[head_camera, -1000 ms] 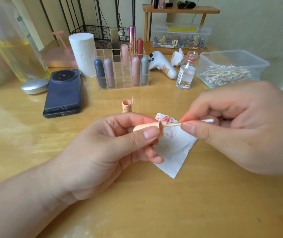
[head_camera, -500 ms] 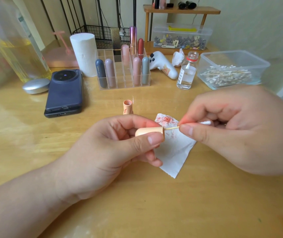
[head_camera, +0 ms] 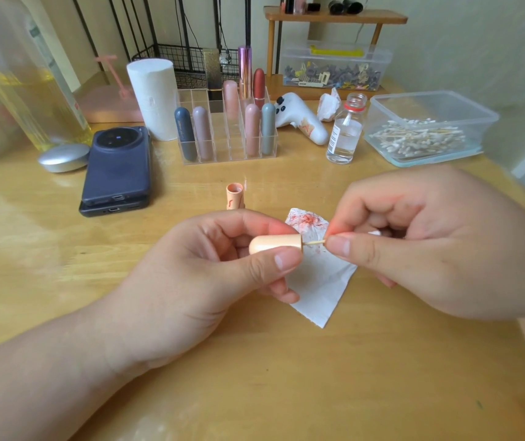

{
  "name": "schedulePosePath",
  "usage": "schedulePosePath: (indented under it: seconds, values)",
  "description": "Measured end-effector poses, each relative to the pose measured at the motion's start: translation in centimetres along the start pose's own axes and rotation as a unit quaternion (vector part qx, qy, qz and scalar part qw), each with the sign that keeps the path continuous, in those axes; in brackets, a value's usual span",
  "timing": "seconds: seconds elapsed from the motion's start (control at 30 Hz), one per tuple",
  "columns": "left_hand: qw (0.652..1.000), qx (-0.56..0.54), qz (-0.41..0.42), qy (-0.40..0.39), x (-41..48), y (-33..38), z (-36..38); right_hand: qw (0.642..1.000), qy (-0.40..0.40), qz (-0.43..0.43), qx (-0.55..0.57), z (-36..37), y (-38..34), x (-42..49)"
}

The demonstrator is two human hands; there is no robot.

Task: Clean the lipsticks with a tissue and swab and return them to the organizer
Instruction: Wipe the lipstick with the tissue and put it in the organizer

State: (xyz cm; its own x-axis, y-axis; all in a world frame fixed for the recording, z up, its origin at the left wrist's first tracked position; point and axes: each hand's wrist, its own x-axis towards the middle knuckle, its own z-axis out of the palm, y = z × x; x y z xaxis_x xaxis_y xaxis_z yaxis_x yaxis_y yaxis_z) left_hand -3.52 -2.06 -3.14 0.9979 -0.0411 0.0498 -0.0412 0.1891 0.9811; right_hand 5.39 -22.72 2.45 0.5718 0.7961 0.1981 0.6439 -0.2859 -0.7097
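Clamping cap (head_camera: 275, 245) w/ L hand (head_camera: 197, 275) fingers, pinching swab (head_camera: 313, 242) w/ R hand (head_camera: 429, 246), tip inside; may snap stick if levered sideways.

The peach lipstick cap (head_camera: 275, 248) lies sideways above the bench (head_camera: 254, 377), held in the left hand (head_camera: 191, 281), with its open mouth facing right. The cotton swab (head_camera: 315, 242), pinched by the right hand (head_camera: 429, 249), pokes one end into that mouth. Beneath them a white tissue (head_camera: 321, 281), smeared red, lies on the bench. The peach lipstick base (head_camera: 234, 196) stands upright just behind. Farther back, the clear organizer (head_camera: 229, 151) holds capped lipsticks (head_camera: 252, 130) upright, four in its front row.
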Motion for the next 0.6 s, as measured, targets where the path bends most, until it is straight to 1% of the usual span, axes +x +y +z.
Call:
schedulePosePath:
  seconds: [0.13,0.23,0.37,0.5,0.6]
  values:
    - [1.000,-0.006,0.007,-0.001,0.0,0.1,0.1,0.999,0.006,0.018,-0.050,0.1,0.2,0.2]
    - [1.000,-0.005,0.016,0.009,0.0,0.2,0.2,0.999,-0.010,0.016,-0.043,0.0,0.2,0.1]
    - [0.999,0.013,0.027,0.010,0.0,0.4,0.2,0.999,-0.042,0.015,-0.003,0.0,0.0,-0.1]
    - [0.999,0.034,0.027,0.014,-0.3,0.4,0.3,0.996,-0.071,0.024,-0.039,-0.2,0.2,0.1]
    - [0.999,0.033,0.027,0.009,-0.2,0.4,0.1,0.997,-0.040,0.071,-0.009,-2.1,0.8,0.1]
